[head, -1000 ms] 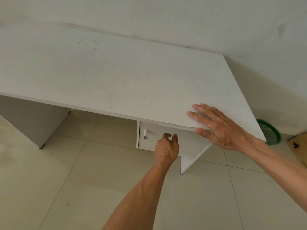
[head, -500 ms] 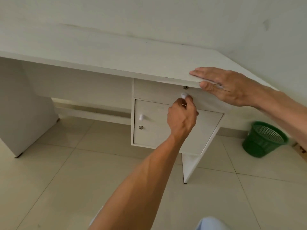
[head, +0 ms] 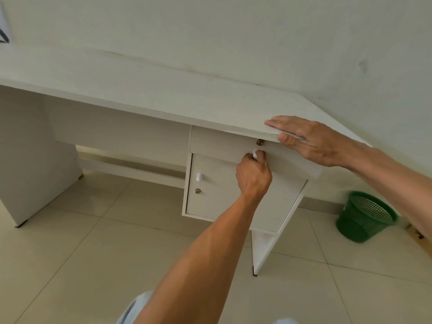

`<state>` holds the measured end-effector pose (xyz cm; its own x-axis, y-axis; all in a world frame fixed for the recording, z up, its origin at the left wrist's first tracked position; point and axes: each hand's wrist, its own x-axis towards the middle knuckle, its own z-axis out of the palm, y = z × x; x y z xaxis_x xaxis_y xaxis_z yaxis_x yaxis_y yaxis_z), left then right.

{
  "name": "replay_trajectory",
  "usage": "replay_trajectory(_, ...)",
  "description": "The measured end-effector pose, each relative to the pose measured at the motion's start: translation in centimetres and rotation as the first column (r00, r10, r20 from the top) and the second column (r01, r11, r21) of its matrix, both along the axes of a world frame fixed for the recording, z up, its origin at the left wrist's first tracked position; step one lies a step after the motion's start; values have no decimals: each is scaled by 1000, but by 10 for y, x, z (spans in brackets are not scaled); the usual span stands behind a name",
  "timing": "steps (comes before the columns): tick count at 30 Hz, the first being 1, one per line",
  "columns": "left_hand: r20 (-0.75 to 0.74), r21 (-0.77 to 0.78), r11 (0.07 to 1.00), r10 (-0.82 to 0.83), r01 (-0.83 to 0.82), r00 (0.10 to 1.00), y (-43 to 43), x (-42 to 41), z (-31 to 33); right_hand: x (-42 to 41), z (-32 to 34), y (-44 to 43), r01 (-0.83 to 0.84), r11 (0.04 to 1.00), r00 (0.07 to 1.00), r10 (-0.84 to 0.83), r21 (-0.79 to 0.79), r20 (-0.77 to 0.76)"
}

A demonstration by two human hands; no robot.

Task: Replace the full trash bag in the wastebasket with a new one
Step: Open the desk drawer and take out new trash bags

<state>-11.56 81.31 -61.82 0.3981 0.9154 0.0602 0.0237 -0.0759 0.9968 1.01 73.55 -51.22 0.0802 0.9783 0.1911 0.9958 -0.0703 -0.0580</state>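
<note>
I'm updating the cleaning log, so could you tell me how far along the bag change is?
Seemingly done: the green wastebasket shows bare mesh, no bag inside. In hand: the left hand grips the drawer knob while the right hand rests flat on the desk top, perhaps to fetch a liner. Left: no new bag is in view, so lining the basket remains.

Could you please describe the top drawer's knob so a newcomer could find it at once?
Start at the long white desk against the wall; under its right end a shallow white drawer sits above a cupboard door. Its small white knob lies just below the metal keyhole, pinched by the left hand; the other knob is lower, on the door.
</note>
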Motion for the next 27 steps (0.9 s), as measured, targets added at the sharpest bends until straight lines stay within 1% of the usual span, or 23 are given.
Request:
replay_trajectory(3,11,81,997,0,-1,1000,-16,-15,-7,0,2,1,-11,1000,1000,10,-20,-29)
replay_trajectory(8,55,140,990,-6,-2,998,-41,-49,-16,0,5,1,-14,998,997,9,-58,-74)
replay_trajectory(12,107,147,989,-41,25,993,-64,-75,-24,0,6,-1,-15,997,998,11,-74,-59)
replay_trajectory(18,101,190,981,-50,30,994,-85,-103,-43,-3,6,-3,-6,998,998,2,-60,-60)
replay_trajectory(23,103,181,982,-71,51,992,-92,-111,-49,-3,6,-3,-35,999,998,33,-35,-45)
replay_trajectory(25,95,176,982,-81,64,992,-96,-115,-53,-4,5,-4,-30,1000,999,30,10,-38)
replay_trajectory(26,89,172,983,-85,69,992,-98,-117,-55,-10,5,-6,-36,996,999,37,83,-7)
replay_trajectory(27,84,167,983,-90,74,992,-100,-118,-57,-17,5,-11,-74,979,997,69,191,37)
